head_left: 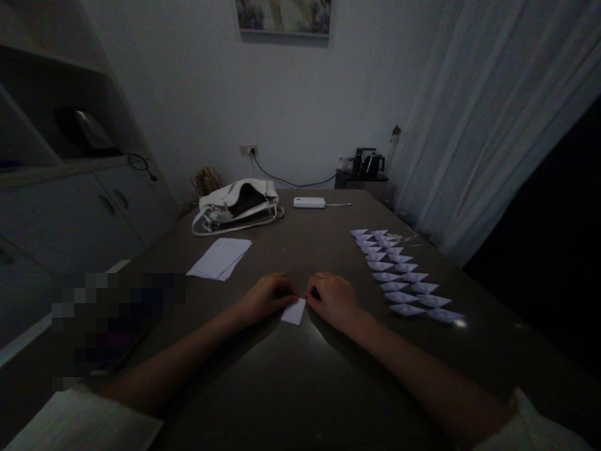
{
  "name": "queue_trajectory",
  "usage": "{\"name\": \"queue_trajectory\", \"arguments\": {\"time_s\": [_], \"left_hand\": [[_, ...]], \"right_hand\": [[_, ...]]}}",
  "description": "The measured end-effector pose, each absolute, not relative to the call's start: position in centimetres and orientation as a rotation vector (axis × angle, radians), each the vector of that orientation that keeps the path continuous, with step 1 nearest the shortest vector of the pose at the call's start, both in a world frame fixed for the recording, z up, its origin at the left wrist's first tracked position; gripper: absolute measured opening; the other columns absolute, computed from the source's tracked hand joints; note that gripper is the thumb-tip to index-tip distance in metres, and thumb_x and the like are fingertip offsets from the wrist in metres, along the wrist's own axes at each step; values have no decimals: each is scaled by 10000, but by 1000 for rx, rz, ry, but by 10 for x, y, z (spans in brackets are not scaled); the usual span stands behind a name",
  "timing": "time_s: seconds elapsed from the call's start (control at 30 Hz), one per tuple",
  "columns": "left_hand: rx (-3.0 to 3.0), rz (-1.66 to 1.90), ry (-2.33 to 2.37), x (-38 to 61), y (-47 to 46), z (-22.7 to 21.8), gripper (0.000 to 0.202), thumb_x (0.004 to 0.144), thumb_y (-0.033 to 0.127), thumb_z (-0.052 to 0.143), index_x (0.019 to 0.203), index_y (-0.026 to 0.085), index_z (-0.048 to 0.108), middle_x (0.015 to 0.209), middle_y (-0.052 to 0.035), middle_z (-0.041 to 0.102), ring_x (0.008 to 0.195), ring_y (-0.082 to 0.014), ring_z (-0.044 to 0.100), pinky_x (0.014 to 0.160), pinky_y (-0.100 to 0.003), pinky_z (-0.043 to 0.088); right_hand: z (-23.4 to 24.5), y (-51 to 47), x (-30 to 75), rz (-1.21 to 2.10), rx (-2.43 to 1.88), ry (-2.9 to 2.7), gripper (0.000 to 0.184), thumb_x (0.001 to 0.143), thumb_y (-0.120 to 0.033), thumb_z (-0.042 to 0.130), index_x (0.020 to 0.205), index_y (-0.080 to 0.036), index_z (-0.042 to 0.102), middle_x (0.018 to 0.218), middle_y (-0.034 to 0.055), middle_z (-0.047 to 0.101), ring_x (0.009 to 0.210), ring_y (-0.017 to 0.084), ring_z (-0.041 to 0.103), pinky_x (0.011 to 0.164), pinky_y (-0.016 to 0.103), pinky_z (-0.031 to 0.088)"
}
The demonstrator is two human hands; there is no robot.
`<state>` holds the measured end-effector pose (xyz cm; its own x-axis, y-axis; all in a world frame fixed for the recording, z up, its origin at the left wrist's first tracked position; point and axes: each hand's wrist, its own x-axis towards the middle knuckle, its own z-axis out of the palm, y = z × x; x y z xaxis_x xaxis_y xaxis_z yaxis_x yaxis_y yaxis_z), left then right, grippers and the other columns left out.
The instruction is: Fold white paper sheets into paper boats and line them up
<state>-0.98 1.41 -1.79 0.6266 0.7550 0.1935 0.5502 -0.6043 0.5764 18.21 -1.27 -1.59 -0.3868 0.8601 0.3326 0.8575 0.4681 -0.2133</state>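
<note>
1. With the left hand [267, 297], pinches the upper left edge of the folded paper [294, 312] between thumb and fingertips, almost closed at the tips. Bends the other fingers inward, leaving a dark hollow behind them.
2. With the right hand [334, 297], curls the fingers toward the thumb, nearly closed, at the upper right corner of the same paper. Cannot tell whether grips that corner or merely meets it.
3. As for that paper, looks small, white, flat and four-sided, slightly slanted, with the near part uncovered.
4. Lies on the dark, glossy table [310, 388], between both hands and just on the near side of the fingertips.
5. Off to the right, includes two long columns of white paper boats [385, 276], pointed at both ends, set close together.
6. Off to the left, includes overlapping white sheets [220, 258], lying flat in a loose pile.
7. Farther back, includes a white handbag [235, 194] beyond the pile and, right of it, a white device [308, 203].
</note>
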Motion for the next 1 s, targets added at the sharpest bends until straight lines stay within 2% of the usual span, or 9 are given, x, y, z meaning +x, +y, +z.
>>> {"name": "queue_trajectory", "arguments": {"time_s": [0.23,0.57,0.87,1.0], "left_hand": [[2388,600,1024,-10,12,-15,122,814,271,585,825,162,639,785,-22,595,752,-145,542,662,-231,391],[2391,569,1044,-12,12,-15,149,816,287,565,835,155,630,800,-28,594,752,-145,541,662,-235,402],[2371,608,1014,-10,12,-14,98,809,230,567,818,152,626,780,-20,575,723,-132,531,639,-226,397],[2401,620,991,-11,11,-13,83,802,212,572,827,154,626,812,-28,574,758,-140,539,654,-228,402]], "right_hand": [[-17,-8,189,278,-1307,-2239,65,784,-154,550,805,-176,608,785,17,626,730,129,556,641,233,363],[-9,-20,186,257,-1163,-2484,10,773,-183,609,777,-182,600,789,9,615,744,132,540,645,241,347],[1,-33,181,369,-1005,-2647,16,762,-185,611,769,-190,597,806,4,634,779,143,561,662,249,359],[1,-31,186,423,-1021,-2566,87,770,-232,629,836,-189,593,829,5,630,768,135,561,646,236,360]]}}
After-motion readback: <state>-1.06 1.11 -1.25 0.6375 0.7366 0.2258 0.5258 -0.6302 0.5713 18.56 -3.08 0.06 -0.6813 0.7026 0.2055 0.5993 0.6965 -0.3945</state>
